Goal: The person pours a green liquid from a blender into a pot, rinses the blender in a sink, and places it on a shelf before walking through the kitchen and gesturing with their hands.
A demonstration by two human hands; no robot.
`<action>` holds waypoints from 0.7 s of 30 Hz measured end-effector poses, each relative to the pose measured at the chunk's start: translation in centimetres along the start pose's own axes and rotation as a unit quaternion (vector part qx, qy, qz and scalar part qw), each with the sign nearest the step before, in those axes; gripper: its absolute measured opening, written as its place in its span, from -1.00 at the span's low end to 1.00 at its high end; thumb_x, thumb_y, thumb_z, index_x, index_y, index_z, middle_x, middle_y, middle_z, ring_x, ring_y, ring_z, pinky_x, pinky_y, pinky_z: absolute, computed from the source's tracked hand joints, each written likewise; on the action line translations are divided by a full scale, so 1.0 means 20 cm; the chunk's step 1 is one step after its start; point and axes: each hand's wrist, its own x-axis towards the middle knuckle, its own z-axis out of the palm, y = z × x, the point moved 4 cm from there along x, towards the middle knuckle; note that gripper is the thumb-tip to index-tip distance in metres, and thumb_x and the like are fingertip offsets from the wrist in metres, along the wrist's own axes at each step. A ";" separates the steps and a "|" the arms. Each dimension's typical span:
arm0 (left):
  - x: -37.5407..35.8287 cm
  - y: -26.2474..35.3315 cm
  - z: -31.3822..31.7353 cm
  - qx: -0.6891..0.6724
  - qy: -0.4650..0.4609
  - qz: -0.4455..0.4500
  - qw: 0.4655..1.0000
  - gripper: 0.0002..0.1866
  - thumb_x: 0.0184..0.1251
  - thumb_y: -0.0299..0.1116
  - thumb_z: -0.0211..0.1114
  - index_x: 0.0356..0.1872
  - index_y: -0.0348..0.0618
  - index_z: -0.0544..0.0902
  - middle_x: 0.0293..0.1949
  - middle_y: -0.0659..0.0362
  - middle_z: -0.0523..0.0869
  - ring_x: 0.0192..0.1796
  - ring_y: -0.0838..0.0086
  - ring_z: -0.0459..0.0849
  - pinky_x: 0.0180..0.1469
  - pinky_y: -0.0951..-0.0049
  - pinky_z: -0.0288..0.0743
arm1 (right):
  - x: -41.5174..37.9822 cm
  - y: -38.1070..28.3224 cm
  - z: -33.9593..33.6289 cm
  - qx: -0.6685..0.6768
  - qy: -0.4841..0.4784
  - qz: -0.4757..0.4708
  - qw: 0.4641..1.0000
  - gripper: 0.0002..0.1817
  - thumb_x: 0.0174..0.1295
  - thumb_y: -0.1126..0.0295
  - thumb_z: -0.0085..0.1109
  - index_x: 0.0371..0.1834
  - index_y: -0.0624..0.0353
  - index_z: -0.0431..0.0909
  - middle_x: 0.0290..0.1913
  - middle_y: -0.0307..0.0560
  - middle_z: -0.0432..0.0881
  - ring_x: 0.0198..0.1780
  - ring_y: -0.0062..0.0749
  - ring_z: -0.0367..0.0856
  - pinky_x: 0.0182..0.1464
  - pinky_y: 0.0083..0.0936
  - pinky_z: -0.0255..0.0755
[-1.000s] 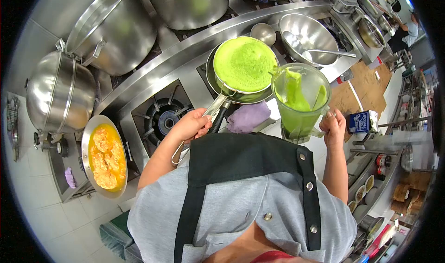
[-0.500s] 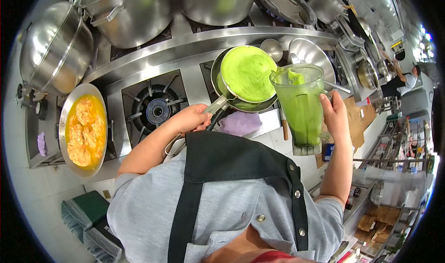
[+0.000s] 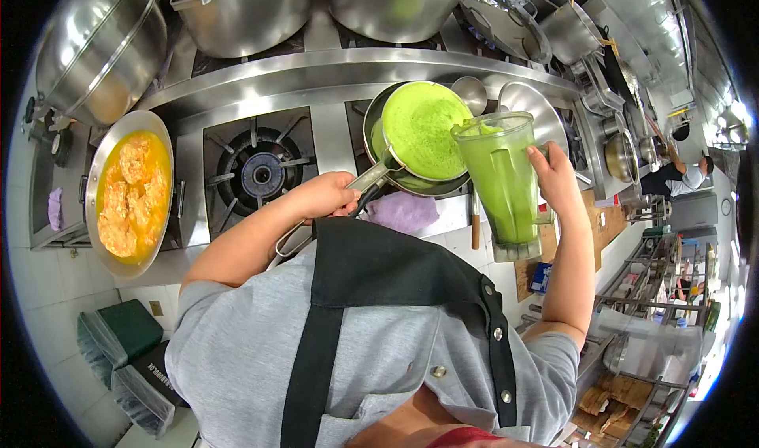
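My left hand (image 3: 328,194) is closed round the metal handle of a strainer (image 3: 370,178). Bright green foamy purée (image 3: 423,124) fills the strainer, which rests over a wide pan (image 3: 371,128) on the stove. On the other side, my right hand (image 3: 556,178) grips the handle of a clear blender jar (image 3: 500,187). The jar leans toward the strainer, its rim close beside the purée. Green liquid coats its walls and collects lower down. Below the pan lies a purple cloth (image 3: 403,212), near a wooden-handled utensil (image 3: 475,227).
A pan of orange liquid with browned pieces (image 3: 130,199) stands left of a bare burner (image 3: 261,173). Large pots (image 3: 237,13) line the back. A ladle (image 3: 471,94) and metal bowl (image 3: 526,96) sit behind the jar. Another person (image 3: 680,181) is at far right.
The blender jar leans slightly more to the left, and the blob of purée near its rim has shrunk. My left hand keeps its hold on the strainer. The whole view has shifted a little.
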 end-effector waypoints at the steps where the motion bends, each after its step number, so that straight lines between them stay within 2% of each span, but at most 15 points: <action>1: 0.00 -0.01 0.00 0.007 -0.002 0.006 1.000 -0.90 0.26 -0.40 -0.02 -0.38 -0.20 0.37 -0.57 0.31 0.42 -0.65 0.70 0.29 -0.60 0.69 0.18 | 0.01 -0.01 0.00 -0.008 -0.007 0.005 1.000 -0.61 0.19 0.15 0.04 -0.43 0.34 0.33 -0.62 -0.07 0.31 -0.52 -0.45 0.23 -0.43 -0.46 0.22; 9: -0.02 0.03 0.00 0.056 0.006 0.010 0.998 -0.89 0.26 -0.38 -0.01 -0.42 -0.17 0.38 -0.58 0.31 0.44 -0.66 0.70 0.29 -0.62 0.68 0.17 | 0.08 -0.10 0.01 -0.036 -0.031 0.002 0.999 -0.58 0.17 0.12 0.03 -0.47 0.34 0.31 -0.64 -0.09 0.29 -0.55 -0.47 0.23 -0.47 -0.45 0.20; 11: 0.00 0.00 -0.01 0.025 -0.001 0.014 1.000 -0.88 0.27 -0.38 -0.01 -0.43 -0.16 0.39 -0.59 0.32 0.44 -0.66 0.70 0.30 -0.62 0.68 0.16 | 0.09 -0.11 0.02 -0.029 -0.054 0.027 0.998 -0.54 0.16 0.10 0.03 -0.48 0.41 0.30 -0.58 0.20 0.38 -0.52 -0.21 0.30 -0.39 -0.32 0.24; 15: 0.01 -0.01 -0.01 0.016 -0.003 0.016 1.000 -0.89 0.27 -0.38 -0.01 -0.42 -0.16 0.40 -0.58 0.32 0.45 -0.65 0.70 0.31 -0.62 0.68 0.17 | 0.11 -0.14 0.01 -0.036 -0.051 0.025 0.998 -0.54 0.15 0.09 0.04 -0.47 0.40 0.31 -0.59 0.18 0.39 -0.52 -0.22 0.33 -0.39 -0.32 0.25; 17: 0.00 0.01 -0.01 0.034 0.009 0.010 0.999 -0.89 0.27 -0.37 0.00 -0.40 -0.17 0.40 -0.57 0.33 0.45 -0.65 0.71 0.31 -0.61 0.69 0.18 | 0.12 -0.13 0.01 -0.021 -0.043 0.007 0.999 -0.58 0.17 0.10 0.03 -0.51 0.29 0.30 -0.69 -0.17 0.25 -0.66 -0.56 0.21 -0.60 -0.49 0.15; 21: 0.00 0.00 -0.01 0.037 0.008 0.013 0.999 -0.90 0.27 -0.38 0.00 -0.38 -0.17 0.41 -0.57 0.33 0.45 -0.64 0.71 0.31 -0.60 0.69 0.19 | 0.15 -0.12 0.00 -0.028 -0.032 -0.013 0.999 -0.58 0.17 0.09 0.04 -0.52 0.28 0.29 -0.70 -0.20 0.25 -0.66 -0.58 0.21 -0.61 -0.51 0.15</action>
